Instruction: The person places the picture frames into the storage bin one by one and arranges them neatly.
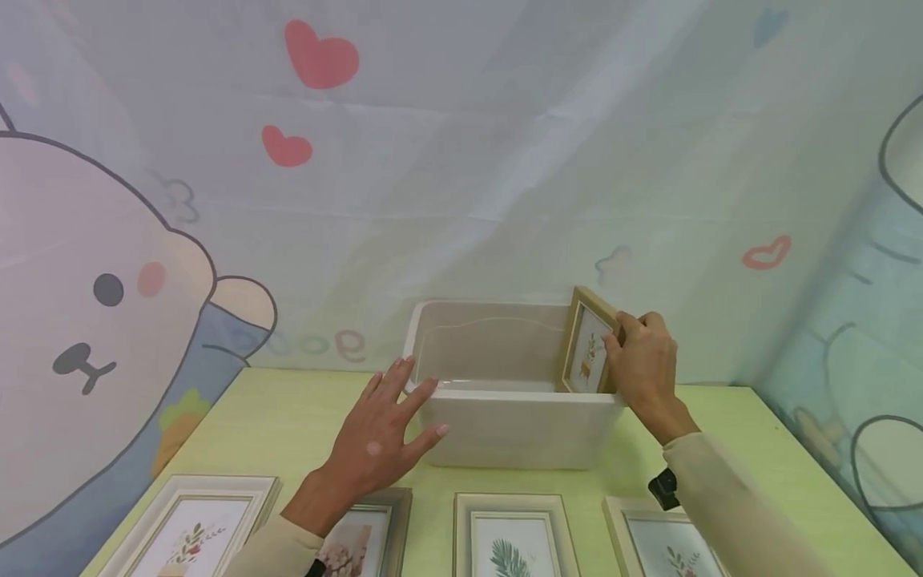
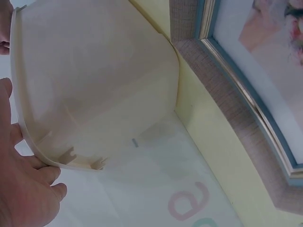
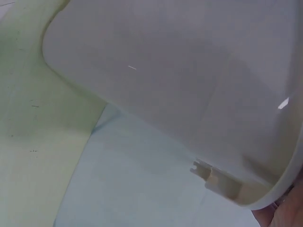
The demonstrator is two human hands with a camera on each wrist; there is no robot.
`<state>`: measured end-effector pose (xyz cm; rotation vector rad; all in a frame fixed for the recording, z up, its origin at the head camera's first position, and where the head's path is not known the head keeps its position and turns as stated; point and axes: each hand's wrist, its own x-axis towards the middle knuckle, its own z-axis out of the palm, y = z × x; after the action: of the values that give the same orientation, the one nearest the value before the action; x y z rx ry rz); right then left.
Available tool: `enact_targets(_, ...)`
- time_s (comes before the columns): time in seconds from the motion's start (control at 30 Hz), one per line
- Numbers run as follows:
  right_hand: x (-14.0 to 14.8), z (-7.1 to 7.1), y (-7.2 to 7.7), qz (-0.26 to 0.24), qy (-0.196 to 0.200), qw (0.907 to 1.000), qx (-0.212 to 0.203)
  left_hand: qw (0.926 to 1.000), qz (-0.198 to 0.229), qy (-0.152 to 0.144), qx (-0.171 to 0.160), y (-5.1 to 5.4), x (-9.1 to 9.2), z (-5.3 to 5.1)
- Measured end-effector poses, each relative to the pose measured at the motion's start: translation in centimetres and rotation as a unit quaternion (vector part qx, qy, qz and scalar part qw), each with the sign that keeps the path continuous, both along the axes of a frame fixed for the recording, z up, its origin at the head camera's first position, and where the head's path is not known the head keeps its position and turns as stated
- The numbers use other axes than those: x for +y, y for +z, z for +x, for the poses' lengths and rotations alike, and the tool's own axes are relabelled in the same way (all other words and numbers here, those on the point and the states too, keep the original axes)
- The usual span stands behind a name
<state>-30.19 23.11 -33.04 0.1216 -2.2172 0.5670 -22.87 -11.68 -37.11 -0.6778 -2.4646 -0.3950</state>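
A white plastic bin (image 1: 515, 433) stands on the green table. My right hand (image 1: 645, 361) pinches the outer edge of a gold-framed flower picture (image 1: 587, 349), which leans upright inside the bin's right end. With fingers spread and nearly straight, my left hand (image 1: 382, 433) touches the bin's left front corner. The left wrist view has the left hand (image 2: 28, 189) with fingertips at the rim of the bin (image 2: 94, 71). In the right wrist view, part of the right hand (image 3: 286, 210) shows beside the rim of the bin (image 3: 142, 71); the picture is hidden there.
Along the table's near side lie a white-framed flower picture (image 1: 267, 490), a grey-framed picture (image 1: 398, 521) partly behind the left arm, a leaf picture (image 1: 510, 553) and another flower picture (image 1: 659, 533) partly behind the right sleeve. A printed curtain (image 1: 461, 160) hangs behind the bin.
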Motion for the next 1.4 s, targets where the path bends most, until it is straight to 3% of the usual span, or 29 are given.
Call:
enact_targets(0.3, -0.1, -0.2, -0.4, 0.018, 0.000, 0.9998, -0.003, 1.0000, 0.000, -0.002, 0.001, 0.2, 0.4, -0.1)
enact_targets(0.57, 0.0, -0.1, 0.0, 0.066, 0.002, 0.9967, -0.047, 1.0000, 0.001, -0.002, 0.005, 0.3, 0.6, -0.2)
enact_targets(0.9, -0.2, 0.4, 0.8, 0.138, 0.001, 0.9856, -0.099, 1.0000, 0.003, 0.001, 0.002, 0.6, 0.9, -0.2)
enact_targets(1.17, 0.1, 0.4, 1.6, 0.173, -0.019, 0.9793, -0.104, 1.0000, 0.003, 0.002, 0.005, 0.8, 0.7, -0.3)
enact_targets(1.4, 0.7, 0.1, 1.0, 0.179, -0.027, 0.9789, -0.095, 1.0000, -0.001, 0.005, 0.007, 0.4, 0.5, -0.6)
